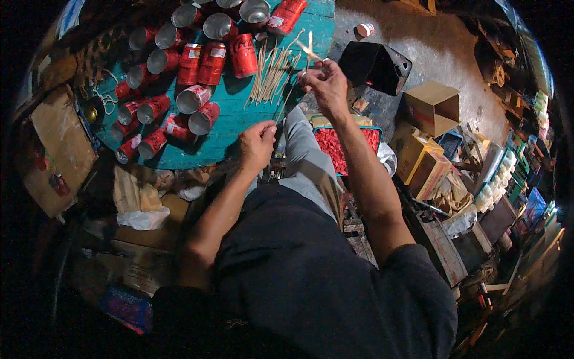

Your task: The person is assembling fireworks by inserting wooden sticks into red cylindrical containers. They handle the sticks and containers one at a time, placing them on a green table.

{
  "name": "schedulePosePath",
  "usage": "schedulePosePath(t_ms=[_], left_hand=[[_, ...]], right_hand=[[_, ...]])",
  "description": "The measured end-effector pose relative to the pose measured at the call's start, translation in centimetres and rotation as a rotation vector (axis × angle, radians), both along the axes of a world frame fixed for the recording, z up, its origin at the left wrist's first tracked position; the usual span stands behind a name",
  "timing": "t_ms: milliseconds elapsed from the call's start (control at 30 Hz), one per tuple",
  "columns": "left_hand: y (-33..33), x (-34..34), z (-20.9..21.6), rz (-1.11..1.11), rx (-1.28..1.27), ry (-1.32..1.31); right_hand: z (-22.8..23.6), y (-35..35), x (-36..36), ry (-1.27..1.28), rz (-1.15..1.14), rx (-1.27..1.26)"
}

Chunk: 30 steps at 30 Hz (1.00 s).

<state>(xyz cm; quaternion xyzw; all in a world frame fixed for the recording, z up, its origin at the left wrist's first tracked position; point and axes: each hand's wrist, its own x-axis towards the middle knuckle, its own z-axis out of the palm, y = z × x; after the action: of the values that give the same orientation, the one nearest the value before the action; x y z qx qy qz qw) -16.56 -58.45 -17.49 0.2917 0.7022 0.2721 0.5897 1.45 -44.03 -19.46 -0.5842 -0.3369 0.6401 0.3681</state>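
Note:
My left hand [257, 143] is closed, its fingertips pinching the lower end of a thin pale cord [280, 112] that runs up toward the right hand. Above the bent leg, my right hand [326, 87] grips what looks like a pair of scissors [311, 50], the pale blades spread apart. Beside it on the turquoise table [236, 96] lies a loose bundle of straight, stiff-looking pale cords [269, 75]. Left of the bundle are several red drink cans [243, 55], many with their tops cut off, some upright and some lying over.
A tray of small red pieces [347, 143] sits right of my leg. Further right are a black container [376, 67], an open cardboard box [431, 107] and yellow boxes [414, 157]. A small tub [365, 29] is on the floor. Cluttered scraps line the right side.

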Motion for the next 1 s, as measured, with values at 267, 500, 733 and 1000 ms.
schedulePosePath(t_ms=[267,500,733,1000], left_hand=[[0.9,0.4,-1.9,-0.013,0.119,0.046],[1.6,0.6,-2.5,0.006,0.139,0.017],[1.5,0.3,-2.2,-0.027,0.127,0.010],[1.6,0.1,-2.3,-0.068,0.216,0.085]], right_hand=[[2.3,-9.5,1.6,0.026,0.254,-0.301],[0.2,-14.9,0.7,0.174,0.431,-0.537],[-0.4,-13.9,-0.2,0.200,0.461,-0.508],[-1.9,-13.8,-1.0,0.348,0.355,-0.564]])
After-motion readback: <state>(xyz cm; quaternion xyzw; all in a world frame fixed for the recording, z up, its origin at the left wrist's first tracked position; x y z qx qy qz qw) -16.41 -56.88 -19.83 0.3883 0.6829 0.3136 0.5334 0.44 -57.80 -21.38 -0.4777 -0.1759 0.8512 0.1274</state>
